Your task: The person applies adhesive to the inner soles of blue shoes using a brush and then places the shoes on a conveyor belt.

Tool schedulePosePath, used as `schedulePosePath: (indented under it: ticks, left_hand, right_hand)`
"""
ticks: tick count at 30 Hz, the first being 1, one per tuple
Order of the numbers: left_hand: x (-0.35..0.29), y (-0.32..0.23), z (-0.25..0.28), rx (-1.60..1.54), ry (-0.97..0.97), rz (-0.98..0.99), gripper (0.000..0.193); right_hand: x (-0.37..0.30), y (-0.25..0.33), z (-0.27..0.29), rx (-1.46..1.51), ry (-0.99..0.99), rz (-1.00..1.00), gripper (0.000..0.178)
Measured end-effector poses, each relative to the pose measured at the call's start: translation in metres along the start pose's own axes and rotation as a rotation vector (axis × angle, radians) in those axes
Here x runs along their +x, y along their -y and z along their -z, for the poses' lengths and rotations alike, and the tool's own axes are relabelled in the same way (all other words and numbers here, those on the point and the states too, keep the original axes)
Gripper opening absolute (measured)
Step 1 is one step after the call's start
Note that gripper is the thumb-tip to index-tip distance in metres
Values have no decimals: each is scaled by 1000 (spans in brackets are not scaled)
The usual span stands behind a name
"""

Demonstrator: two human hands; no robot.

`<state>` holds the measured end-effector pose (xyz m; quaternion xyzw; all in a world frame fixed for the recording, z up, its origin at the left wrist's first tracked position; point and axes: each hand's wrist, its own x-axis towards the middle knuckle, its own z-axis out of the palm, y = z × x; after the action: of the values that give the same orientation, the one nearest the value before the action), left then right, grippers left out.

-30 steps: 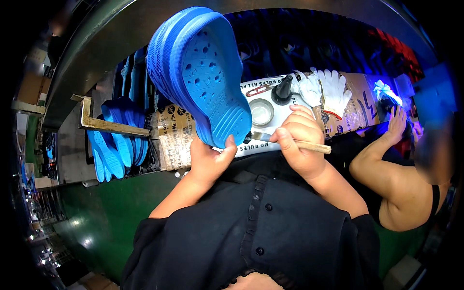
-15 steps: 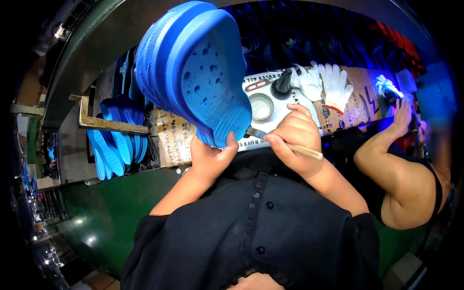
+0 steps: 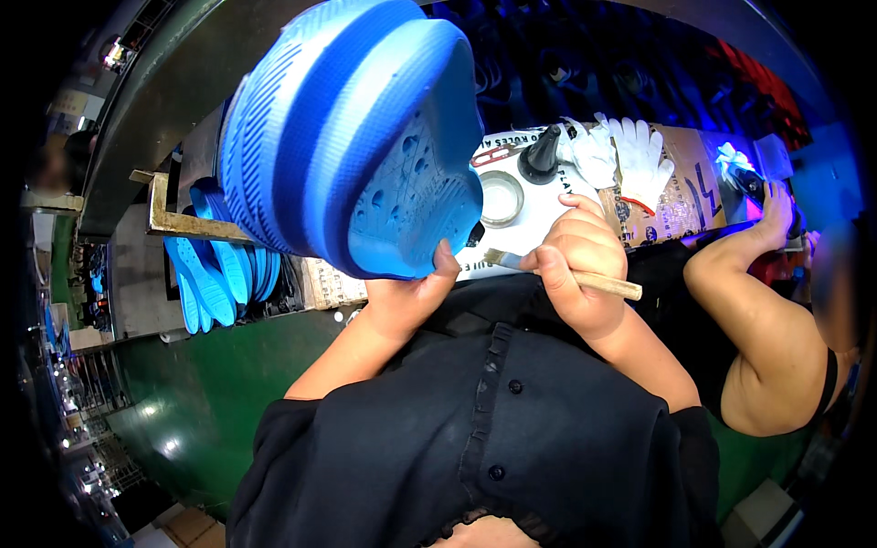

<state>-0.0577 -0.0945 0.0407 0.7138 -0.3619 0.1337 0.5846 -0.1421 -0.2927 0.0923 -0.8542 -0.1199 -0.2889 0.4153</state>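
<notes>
Left fingers (image 3: 446, 263) are clasping the near end of a blue sole (image 3: 393, 192), which is tilting upward above the desk (image 3: 546, 212). Seems light, rubbery, bendy, hardly fragile; its thick side wall (image 3: 315, 137) is probably offering the best grip. Right fingers (image 3: 559, 276) are pinching a brush (image 3: 607, 284) just beside it. Farther, a round dish (image 3: 521, 199) and white gloves (image 3: 642, 163) are lying; a co-worker's hand (image 3: 777, 210) is reaching, right.

Forearms (image 3: 343, 361) angled inward; left hand (image 3: 411, 294) — clasped; right hand (image 3: 585, 269) — curled
</notes>
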Motion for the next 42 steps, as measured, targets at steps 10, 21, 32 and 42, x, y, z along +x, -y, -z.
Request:
schedulePosePath:
  ticks: [10, 21, 32, 42]
  left_hand:
    - [13, -12, 1, 438, 96, -252, 25]
    - [88, -90, 12, -664, 541, 682, 66]
    - [331, -177, -337, -1656, 602, 991, 58]
    - [156, -25, -159, -1130, 450, 850, 43]
  right_hand:
    - [-2, -1, -1, -81, -85, 74, 18]
    - [-51, -32, 59, -201, -399, -61, 17]
    - [-98, -38, 112, -236, -464, -323, 24]
    - [-97, -61, 86, -38, -418, -395, 29]
